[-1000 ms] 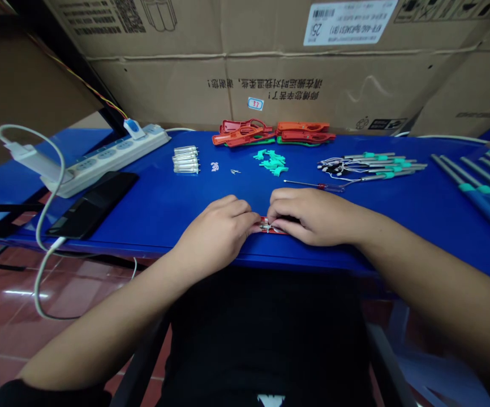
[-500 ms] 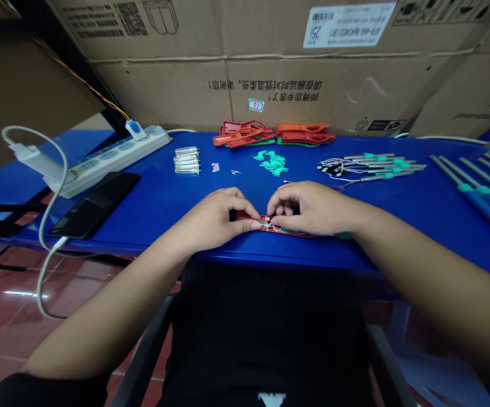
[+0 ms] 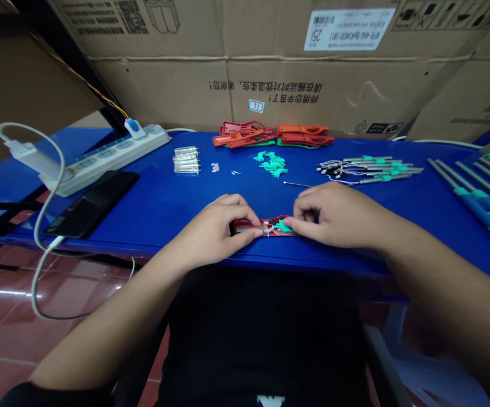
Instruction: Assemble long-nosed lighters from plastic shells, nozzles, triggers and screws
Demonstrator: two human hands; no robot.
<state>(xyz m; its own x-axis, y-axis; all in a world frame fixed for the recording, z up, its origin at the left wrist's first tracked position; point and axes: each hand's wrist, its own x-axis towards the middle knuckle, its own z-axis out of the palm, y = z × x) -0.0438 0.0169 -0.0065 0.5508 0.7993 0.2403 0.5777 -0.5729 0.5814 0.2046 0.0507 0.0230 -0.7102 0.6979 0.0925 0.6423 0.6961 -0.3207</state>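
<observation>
Okay, what have I got?

Left hand [image 3: 213, 232] pinches a red plastic wire stripper body [image 3: 249, 226] near the desk's [image 3: 155, 209] front edge; right hand [image 3: 334, 217] pinches its green insert [image 3: 284, 226].

Looks like assembly; next wants that insert seated.

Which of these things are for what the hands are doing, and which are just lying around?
For the job:
left hand, right hand, red plastic casing, green plastic clip, orange-red casings, loose green clips

Just lying about:
power strip, black phone, cardboard boxes
</observation>
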